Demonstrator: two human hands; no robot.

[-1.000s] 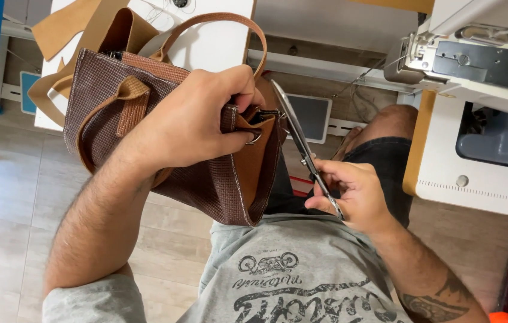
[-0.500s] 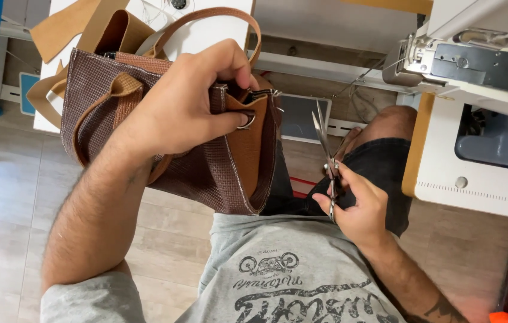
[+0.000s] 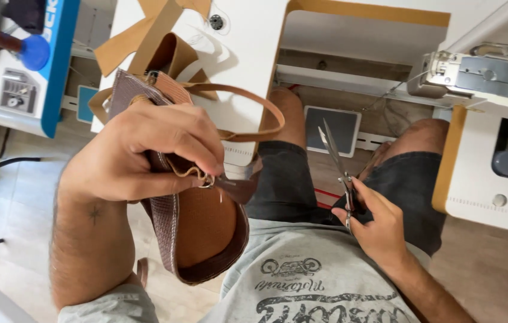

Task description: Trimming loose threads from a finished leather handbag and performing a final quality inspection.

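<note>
My left hand grips the upper edge of a brown woven handbag with tan leather trim, fingers pinched near a small metal ring. The bag is turned so its narrow side and base face me, and its tan strap arcs up over the table edge. My right hand holds a pair of scissors by the handles, blades together and pointing up, held apart from the bag above my right thigh.
A white worktable with tan leather offcuts lies ahead. A sewing machine on a white stand sits at the right. A blue-edged machine stands at the left. A grey foot pedal rests on the floor between my knees.
My left hand has rotated the bag so its side and bottom face me and brought it lower. My right hand has swung the scissors upright and away from the bag.
</note>
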